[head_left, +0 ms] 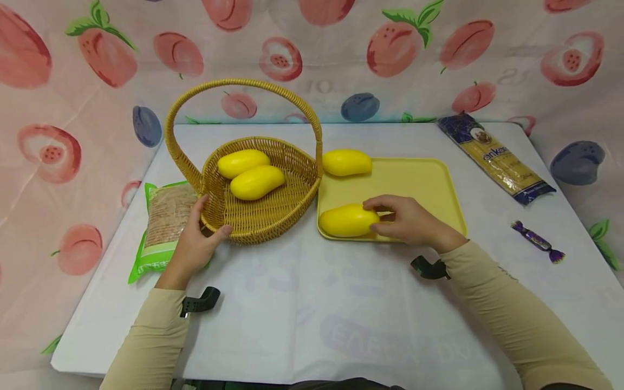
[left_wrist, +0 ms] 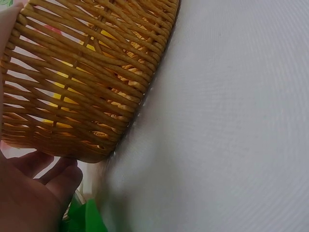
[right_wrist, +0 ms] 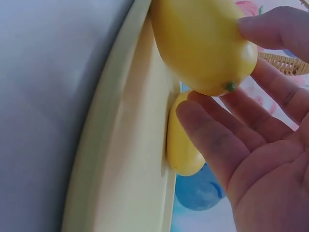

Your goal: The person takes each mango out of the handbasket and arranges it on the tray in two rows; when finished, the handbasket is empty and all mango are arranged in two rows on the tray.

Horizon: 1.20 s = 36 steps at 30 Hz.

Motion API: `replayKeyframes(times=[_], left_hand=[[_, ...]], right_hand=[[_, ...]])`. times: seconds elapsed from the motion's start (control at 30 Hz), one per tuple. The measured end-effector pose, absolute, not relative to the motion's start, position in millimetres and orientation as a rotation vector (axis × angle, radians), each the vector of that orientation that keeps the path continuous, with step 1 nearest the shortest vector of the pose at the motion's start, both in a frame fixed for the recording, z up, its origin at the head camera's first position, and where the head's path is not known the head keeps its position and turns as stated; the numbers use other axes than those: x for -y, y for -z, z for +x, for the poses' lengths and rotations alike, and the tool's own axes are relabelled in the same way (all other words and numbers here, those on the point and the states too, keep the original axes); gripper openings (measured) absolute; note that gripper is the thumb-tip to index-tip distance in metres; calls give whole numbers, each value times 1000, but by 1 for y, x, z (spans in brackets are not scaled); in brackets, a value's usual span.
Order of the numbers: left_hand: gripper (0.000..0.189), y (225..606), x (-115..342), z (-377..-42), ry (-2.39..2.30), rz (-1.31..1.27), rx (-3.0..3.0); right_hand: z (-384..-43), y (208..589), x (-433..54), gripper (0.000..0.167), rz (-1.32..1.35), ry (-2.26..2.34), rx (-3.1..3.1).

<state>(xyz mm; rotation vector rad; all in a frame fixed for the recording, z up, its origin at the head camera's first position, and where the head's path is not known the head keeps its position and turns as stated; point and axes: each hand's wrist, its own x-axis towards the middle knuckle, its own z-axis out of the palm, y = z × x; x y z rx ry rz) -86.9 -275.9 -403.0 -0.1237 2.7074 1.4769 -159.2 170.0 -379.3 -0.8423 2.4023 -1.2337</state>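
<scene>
My left hand [head_left: 192, 246] grips the left front rim of a woven wicker basket [head_left: 265, 230], thumb at the front and fingers along the side. In the left wrist view, fingertips touch the outside of the wicker wall [left_wrist: 72, 63]. Two yellow mangoes [head_left: 257, 182] lie side by side in the basket. With thumb and fingers my right hand [head_left: 404, 219] holds the stem end of another mango [head_left: 347, 221] over the front left of a pale yellow tray [head_left: 419, 184]. The right wrist view shows this mango's green stem tip [right_wrist: 231, 86]. One more mango [head_left: 347, 162] lies at the tray's back left corner.
Beside the basket, partly under my left hand, lies a green-edged bag of brown food [head_left: 168, 216]. A pasta packet [head_left: 494, 157] lies at the back right, with a purple wrapped candy [head_left: 538, 242] in front of it. The basket's tall handle [head_left: 244, 82] arches upward.
</scene>
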Motion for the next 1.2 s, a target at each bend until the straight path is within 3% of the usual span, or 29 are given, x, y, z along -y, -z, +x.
replayKeyframes(times=[0.83, 1.2], left_hand=[[96, 399, 274, -87, -1479, -119, -2681], [94, 400, 276, -86, -1466, -124, -2705]], right_hand=[[-163, 382, -164, 58, -847, 1058, -2451], [-173, 365, -158, 61, -837, 1058, -2458]])
